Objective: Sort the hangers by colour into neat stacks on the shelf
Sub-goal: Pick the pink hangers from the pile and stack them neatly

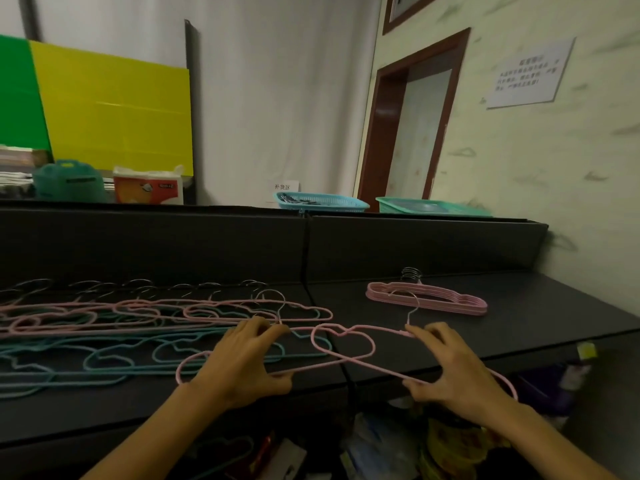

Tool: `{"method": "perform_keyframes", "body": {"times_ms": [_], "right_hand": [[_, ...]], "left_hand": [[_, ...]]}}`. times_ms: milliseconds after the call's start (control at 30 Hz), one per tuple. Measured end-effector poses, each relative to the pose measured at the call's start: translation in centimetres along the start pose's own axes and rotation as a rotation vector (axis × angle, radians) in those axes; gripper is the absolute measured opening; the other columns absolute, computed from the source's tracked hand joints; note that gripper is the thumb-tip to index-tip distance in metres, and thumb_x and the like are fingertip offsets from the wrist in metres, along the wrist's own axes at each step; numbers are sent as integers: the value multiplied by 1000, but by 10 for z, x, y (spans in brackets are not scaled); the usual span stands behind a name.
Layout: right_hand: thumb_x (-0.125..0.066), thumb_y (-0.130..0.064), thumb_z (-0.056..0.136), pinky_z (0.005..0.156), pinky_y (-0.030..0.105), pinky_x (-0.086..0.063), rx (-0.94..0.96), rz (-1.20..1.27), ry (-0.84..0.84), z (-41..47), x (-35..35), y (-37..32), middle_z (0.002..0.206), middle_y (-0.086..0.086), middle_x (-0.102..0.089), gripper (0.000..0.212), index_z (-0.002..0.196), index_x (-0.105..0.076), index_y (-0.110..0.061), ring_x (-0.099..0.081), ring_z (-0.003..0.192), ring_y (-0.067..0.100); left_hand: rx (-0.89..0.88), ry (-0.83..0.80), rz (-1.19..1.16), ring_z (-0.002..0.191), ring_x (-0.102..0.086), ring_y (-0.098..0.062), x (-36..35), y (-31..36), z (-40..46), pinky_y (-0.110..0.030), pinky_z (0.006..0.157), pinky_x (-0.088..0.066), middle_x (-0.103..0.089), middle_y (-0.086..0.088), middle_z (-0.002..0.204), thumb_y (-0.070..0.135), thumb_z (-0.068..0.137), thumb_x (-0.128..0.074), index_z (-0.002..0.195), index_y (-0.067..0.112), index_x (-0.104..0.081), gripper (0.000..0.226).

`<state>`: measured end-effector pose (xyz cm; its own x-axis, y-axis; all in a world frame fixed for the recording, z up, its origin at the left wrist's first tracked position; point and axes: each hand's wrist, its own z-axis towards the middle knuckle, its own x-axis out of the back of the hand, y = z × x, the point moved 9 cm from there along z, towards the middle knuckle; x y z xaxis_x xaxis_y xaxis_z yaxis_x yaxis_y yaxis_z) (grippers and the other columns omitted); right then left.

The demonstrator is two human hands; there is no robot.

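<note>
Left hand & right hand: both bare, no gloves, rings or watch. Forearms bare to frame edge; no sleeve visible.

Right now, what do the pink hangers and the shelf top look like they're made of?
The pink hanger held by the left hand and the right hand looks like thin wire with a matte pink coating; its hook is bare, shiny metal. The pink stack looks the same. The shelf looks like dark, matte board; the material is unclear.
</note>
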<state>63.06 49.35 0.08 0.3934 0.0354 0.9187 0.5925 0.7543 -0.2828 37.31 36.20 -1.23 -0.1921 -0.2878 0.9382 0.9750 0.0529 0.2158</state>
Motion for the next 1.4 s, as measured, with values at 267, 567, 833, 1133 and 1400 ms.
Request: {"method": "perform_keyframes", "body": {"times_ms": [267,567,833,1133,1400], "right_hand": [[-72,-55,73,97,18,-30,9,38,40,20,17,49,126,-20,-24,90,146,-22,-38,-28,117,-1],[-55,-82,61,100,20,-33,-61,78,71,10,56,196,129,-23,-34,94,141,-28,-40,-33,118,-3],[-62,-66,75,96,9,-20,-52,9,95,11,78,279,131,-25,-31,79,141,-27,-41,-28,120,-5],[-51,-81,62,94,18,-35,-91,47,113,8,95,316,124,-38,-28,83,134,-26,-49,-34,114,-7],[-50,-88,58,93,19,-35,-167,48,116,1,106,350,126,-34,-36,85,131,-32,-49,-32,119,-13]], "left_hand": [[-91,67,10,127,-30,-3,-4,42,51,-18,103,-29,-30,15,140,70,72,-51,140,45,-27,77],[-162,-15,103,127,-30,-7,-65,136,154,-15,100,-17,-27,9,144,67,76,-52,143,42,-24,77],[-193,25,23,125,-28,0,-105,188,213,-15,99,-21,-29,11,144,65,75,-52,138,44,-31,70],[-235,-26,-3,129,-27,-2,-123,220,259,-16,102,-21,-27,10,145,58,82,-56,139,44,-29,64],[-290,-12,-72,122,-19,5,-127,226,299,-16,103,-18,-27,7,147,51,84,-60,141,38,-30,66]]}}
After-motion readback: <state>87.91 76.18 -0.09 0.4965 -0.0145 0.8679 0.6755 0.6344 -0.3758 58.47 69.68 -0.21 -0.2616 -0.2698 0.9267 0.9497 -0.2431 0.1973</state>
